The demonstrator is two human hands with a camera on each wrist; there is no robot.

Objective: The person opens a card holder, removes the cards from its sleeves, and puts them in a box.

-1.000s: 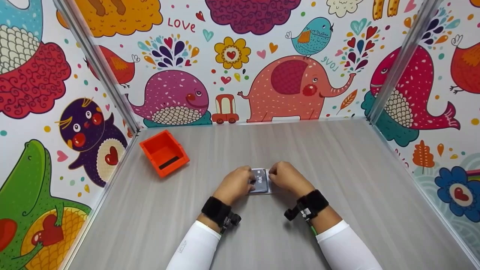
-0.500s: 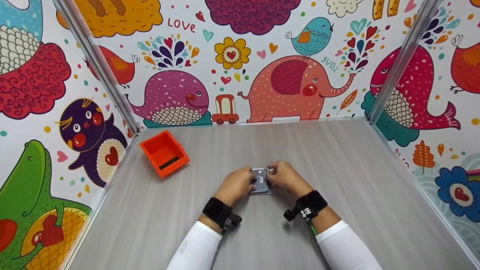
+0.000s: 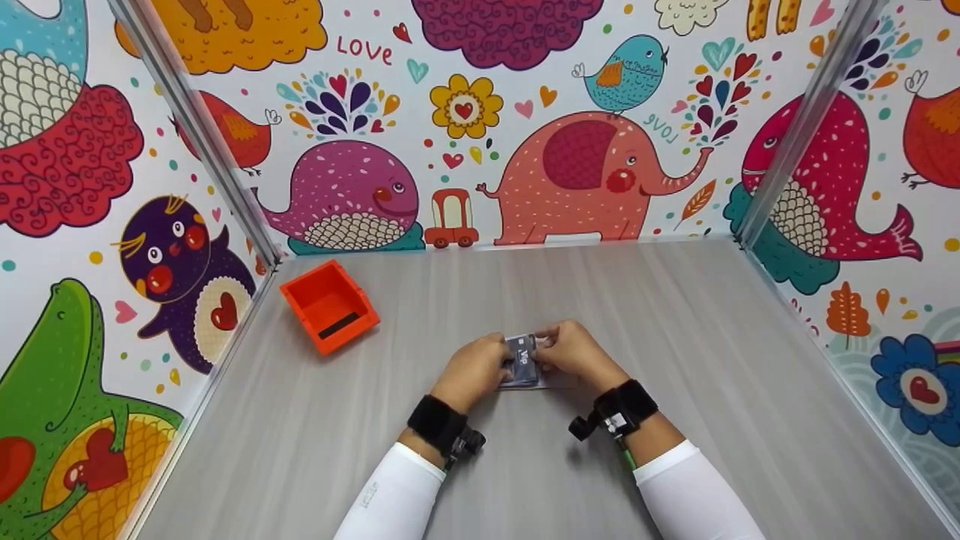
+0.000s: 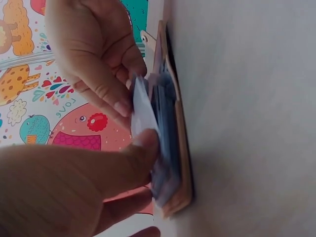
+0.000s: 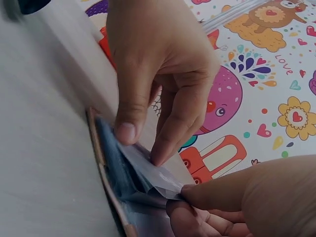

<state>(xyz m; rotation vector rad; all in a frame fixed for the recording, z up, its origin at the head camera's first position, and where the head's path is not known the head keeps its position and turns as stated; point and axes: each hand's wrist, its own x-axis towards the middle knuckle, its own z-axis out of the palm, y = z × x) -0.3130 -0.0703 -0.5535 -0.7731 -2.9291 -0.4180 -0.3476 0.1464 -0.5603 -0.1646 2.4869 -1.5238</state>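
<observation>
A card holder (image 5: pixel 101 165) lies unfolded on the table, with a brownish cover and a stack of clear plastic sleeves inside. A dark card marked "Vip" (image 3: pixel 523 360) shows on top in the head view. From its left side, my left hand (image 3: pixel 471 369) holds the sleeves between thumb and fingers. Across from it, my right hand (image 3: pixel 576 351) pinches the edge of a raised clear sleeve (image 5: pixel 165 185). The left wrist view shows that lifted sleeve as a pale, blurred sheet (image 4: pixel 143 111) between both hands. Fingers partly hide the card and the holder's edges.
An orange-red bin (image 3: pixel 330 306) with a dark strip inside stands at the table's back left. Cartoon-printed walls with metal corner posts (image 3: pixel 784 150) bound the grey table (image 3: pixel 637 285) on the left, back and right.
My right hand has moved slightly left onto the sleeve's edge and now pinches it. The "Vip" card has tilted and shifted a little. My left hand stays nearly in place.
</observation>
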